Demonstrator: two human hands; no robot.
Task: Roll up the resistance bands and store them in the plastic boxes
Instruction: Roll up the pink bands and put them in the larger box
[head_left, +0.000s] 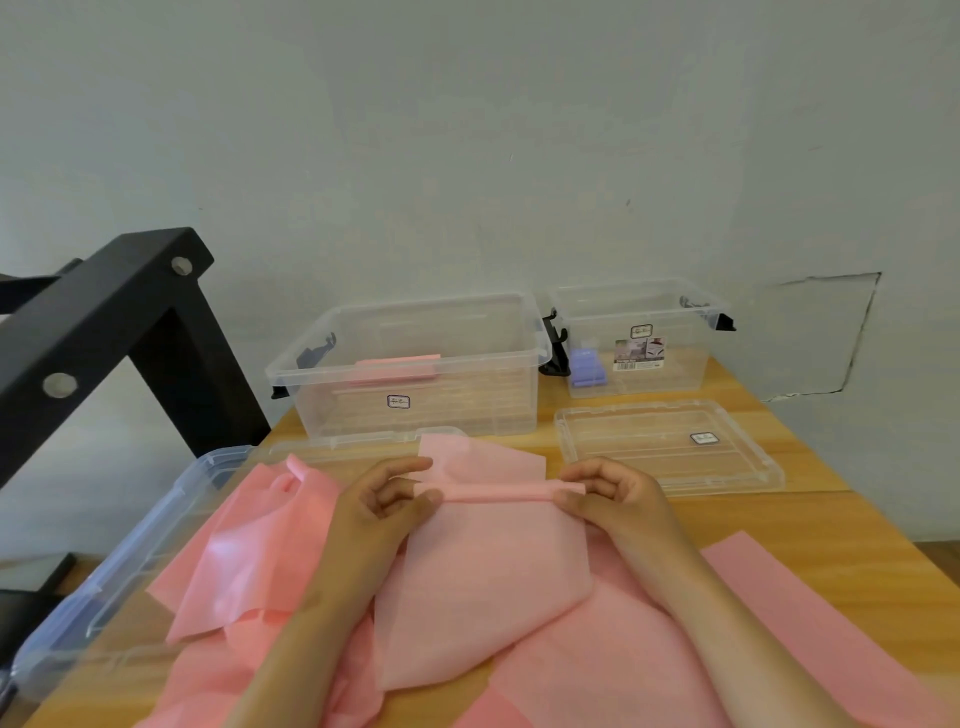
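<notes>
One pink band (483, 571) lies on the table (841, 519) before you, its far edge rolled into a thin tube running left to right. Your left hand (384, 501) and right hand (610, 488) each pinch one end of it. The big box (467, 410) and small box (685, 358) stand open farther back, side by side.

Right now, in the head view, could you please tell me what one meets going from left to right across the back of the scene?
Black frame → large clear box with a pink band inside → smaller clear box holding purple items.
</notes>
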